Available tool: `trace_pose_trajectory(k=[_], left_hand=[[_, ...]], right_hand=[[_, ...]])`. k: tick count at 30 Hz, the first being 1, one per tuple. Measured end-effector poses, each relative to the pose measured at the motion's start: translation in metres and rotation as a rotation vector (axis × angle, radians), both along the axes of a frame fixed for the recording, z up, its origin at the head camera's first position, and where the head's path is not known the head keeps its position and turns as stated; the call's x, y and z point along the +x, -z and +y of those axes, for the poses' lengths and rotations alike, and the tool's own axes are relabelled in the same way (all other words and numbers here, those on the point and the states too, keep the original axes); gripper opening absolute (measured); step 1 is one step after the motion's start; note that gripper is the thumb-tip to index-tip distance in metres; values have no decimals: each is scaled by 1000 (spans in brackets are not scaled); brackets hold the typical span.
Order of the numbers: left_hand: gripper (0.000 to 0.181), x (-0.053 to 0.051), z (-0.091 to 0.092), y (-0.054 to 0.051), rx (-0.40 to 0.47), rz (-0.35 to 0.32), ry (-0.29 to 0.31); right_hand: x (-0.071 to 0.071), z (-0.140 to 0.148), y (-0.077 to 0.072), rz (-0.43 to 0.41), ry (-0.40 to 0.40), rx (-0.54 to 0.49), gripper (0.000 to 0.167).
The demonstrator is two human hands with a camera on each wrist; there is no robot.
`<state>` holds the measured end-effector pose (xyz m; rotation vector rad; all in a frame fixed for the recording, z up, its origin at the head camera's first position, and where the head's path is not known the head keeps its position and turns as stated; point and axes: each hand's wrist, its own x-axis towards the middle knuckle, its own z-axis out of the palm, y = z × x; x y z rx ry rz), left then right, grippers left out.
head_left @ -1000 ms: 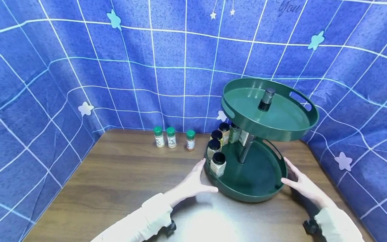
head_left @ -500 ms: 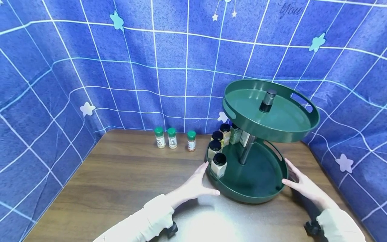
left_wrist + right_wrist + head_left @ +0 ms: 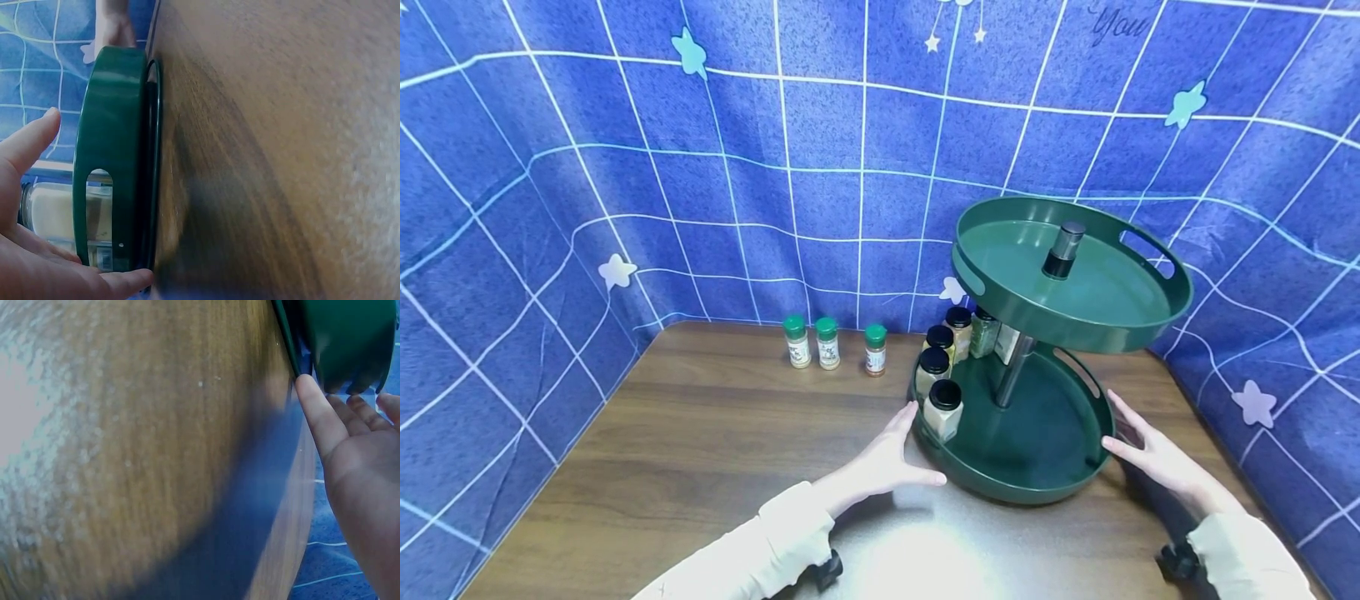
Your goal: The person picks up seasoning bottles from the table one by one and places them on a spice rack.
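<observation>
A dark green two-tier round rack stands on the right of the table, its upper tray (image 3: 1120, 304) joined to the lower tray (image 3: 1037, 467) by a grey post (image 3: 1017, 371). Along the lower tray's left side stand several black-lidded spice jars (image 3: 943, 410). My left hand (image 3: 880, 462) is at that tray's left front rim, thumb spread from the fingers; in the left wrist view fingertips reach the rim below a jar seen through the handle slot. On the opposite side, my right hand (image 3: 1157, 454) has its fingertips against the rim, fingers extended, as the right wrist view shows.
Three green-capped spice bottles stand near the table's back edge: two close together, a left bottle (image 3: 797, 342) and a middle bottle (image 3: 827, 343), and a right bottle (image 3: 875, 350) apart. A blue grid-patterned curtain (image 3: 820, 200) surrounds the wooden table (image 3: 700, 450).
The head view has shifted slightly. Both hands stay at the rack's lower rim, the right one moving only a hair; rack, jars and bottles keep their places.
</observation>
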<state>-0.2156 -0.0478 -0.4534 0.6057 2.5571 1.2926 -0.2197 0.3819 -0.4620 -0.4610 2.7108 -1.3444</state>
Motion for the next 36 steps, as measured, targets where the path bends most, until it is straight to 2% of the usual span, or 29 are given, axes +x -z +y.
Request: trace_pose_trajectory(k=[22,36], left_hand=[[112,-6,1,0,0,-6,-17],[112,-14,1,0,31,-28,-35]], right_hand=[[1,-3,-5,-48,12,-35,76],[1,-3,-7,-25,5,-12,76]])
